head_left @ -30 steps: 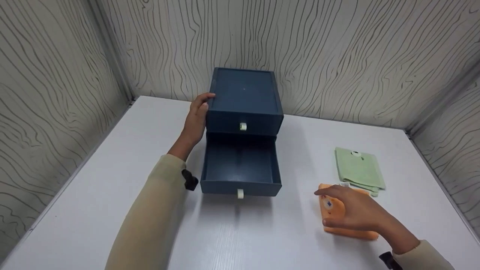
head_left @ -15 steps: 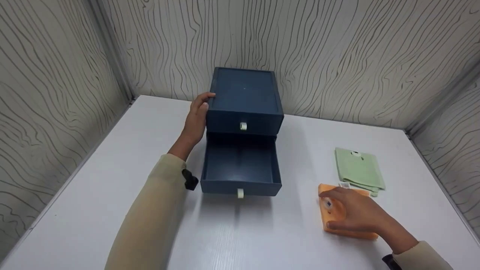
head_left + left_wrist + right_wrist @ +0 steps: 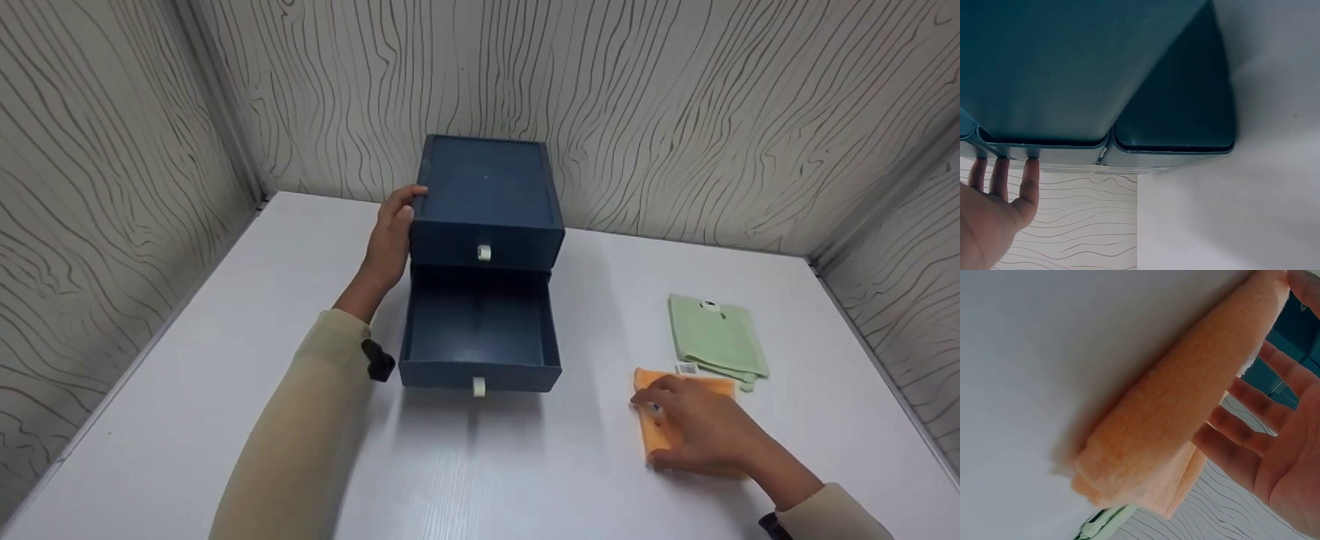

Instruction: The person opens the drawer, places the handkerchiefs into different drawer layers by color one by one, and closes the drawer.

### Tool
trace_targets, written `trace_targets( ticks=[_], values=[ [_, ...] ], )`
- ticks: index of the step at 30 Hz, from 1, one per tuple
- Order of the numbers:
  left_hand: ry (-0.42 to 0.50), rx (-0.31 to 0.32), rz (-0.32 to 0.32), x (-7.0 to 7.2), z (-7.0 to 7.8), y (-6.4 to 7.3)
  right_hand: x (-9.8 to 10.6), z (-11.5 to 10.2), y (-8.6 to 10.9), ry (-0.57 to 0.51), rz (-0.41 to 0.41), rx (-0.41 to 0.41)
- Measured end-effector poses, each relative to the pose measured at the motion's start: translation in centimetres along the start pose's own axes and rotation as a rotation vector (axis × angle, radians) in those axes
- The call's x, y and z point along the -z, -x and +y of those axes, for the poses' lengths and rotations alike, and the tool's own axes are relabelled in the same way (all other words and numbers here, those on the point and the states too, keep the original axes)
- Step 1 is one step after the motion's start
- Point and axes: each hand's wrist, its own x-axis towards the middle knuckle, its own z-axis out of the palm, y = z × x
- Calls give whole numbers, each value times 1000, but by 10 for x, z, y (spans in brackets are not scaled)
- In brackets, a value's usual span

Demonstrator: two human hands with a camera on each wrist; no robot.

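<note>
My left hand [image 3: 388, 244] rests along the left side of a dark blue two-drawer desk organizer [image 3: 487, 180], fingertips at its top edge. In the left wrist view its fingers [image 3: 1030, 180] press nearly straight against the side. The organizer's lower drawer [image 3: 480, 375] is pulled out and its inside is bare; the upper one is closed. At the right, my right hand [image 3: 709, 427] spreads over a folded orange towel [image 3: 654, 439], fingertips at its left part and thumb at the near left corner. The right wrist view has extended fingers [image 3: 1235, 430] touching the towel, with the palm apart from it.
A folded green towel [image 3: 716, 337] lies just behind the orange one on the white table [image 3: 225, 360]. A white tag [image 3: 687, 368] shows between them. Wood-grain patterned panels [image 3: 487, 67] enclose the table at the back and both sides.
My right hand has lowered onto the orange towel, with fingertips and thumb moving to its left edge and near corner. My left hand and the organizer stay as they were.
</note>
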Motion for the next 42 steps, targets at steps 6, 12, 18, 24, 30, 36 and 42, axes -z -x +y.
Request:
trace_targets(
  ticks=[6, 12, 18, 24, 30, 36, 42],
  values=[
    [33, -23, -10, 0, -1, -1, -3, -1, 0, 19, 46, 42],
    [85, -23, -19, 1, -3, -2, -3, -1, -1, 15, 46, 51],
    [28, -17, -1, 0, -1, -1, -2, -1, -1, 27, 43, 37],
    [13, -21, 12, 1, -2, -1, -2, -2, -2, 32, 54, 48],
    [-1, -25, 19, 1, -2, -1, -4, -4, -1, 24, 72, 89],
    [20, -12, 0, 1, -2, -1, -5, -5, -1, 35, 118, 137],
    [-2, 4, -6, 1, 2, -1, -6, -6, -1, 40, 100, 131]
  ],
)
